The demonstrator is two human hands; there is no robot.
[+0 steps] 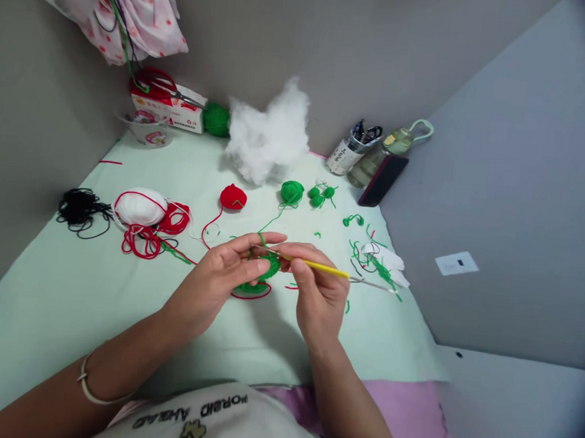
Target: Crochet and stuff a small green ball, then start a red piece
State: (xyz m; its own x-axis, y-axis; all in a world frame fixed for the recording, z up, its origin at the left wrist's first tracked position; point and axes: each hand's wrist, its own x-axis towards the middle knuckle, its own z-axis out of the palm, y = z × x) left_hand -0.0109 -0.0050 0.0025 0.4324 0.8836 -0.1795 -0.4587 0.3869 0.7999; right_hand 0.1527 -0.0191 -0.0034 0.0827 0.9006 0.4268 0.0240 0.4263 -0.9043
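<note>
My left hand [226, 268] pinches a small green crochet piece [270, 266] between thumb and fingers. Green yarn runs over its index finger and back to a green yarn ball [292, 192]. My right hand [320, 288] is closed around the yellow handle of a crochet hook [326, 269], whose metal tip points left at the crochet piece. The hook's other metal end sticks out to the right. Just below the left fingers, more green crochet work [250, 287] shows with a loop of red yarn beside it; my hand partly hides it.
Beyond my hands lie a red yarn ball [233, 197], white yarn [140, 207], black yarn [80, 207] and white stuffing [268, 137]. Yarn scraps [377, 261] lie at right. A phone [383, 180], bottle [366, 167] and pen cup [346, 153] stand by the wall; red-handled scissors [156, 84] rest on a box.
</note>
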